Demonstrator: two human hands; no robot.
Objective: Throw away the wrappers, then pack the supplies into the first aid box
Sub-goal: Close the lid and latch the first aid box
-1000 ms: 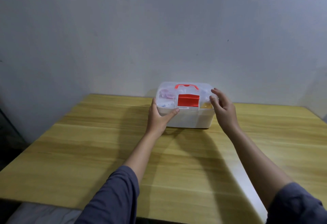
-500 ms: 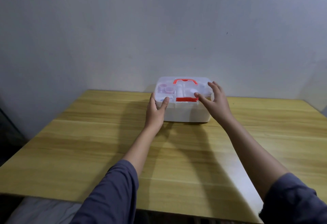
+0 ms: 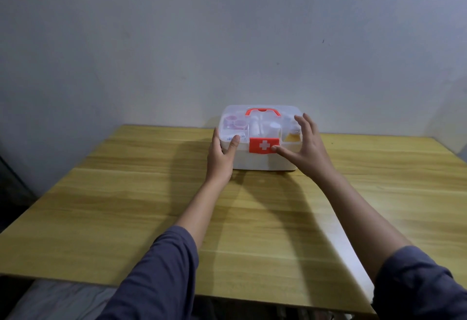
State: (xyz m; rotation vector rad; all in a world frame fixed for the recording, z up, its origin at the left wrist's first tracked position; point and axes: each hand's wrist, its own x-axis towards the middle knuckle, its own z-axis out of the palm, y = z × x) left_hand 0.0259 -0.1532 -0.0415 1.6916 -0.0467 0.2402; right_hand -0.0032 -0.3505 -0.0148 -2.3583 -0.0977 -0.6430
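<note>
A white first aid box (image 3: pixel 260 162) with a clear lid stands at the far middle of the wooden table (image 3: pixel 126 213). Its red handle (image 3: pixel 262 111) lies on top, and its red latch (image 3: pixel 262 145) with a white cross hangs down flat on the front wall. Small jars, rolls and packets show through the lid. My left hand (image 3: pixel 221 159) holds the box's front left corner, thumb on the lid edge. My right hand (image 3: pixel 304 146) rests over the right part of the lid, fingers spread, thumb tip on the latch's right end.
A plain grey wall (image 3: pixel 227 42) rises right behind the box. The table's near edge runs across the bottom of the view, with dark floor to the left.
The red latch has swung down from raised to flat against the front wall. My right hand moved from the box's right side onto the lid, thumb on the latch.
</note>
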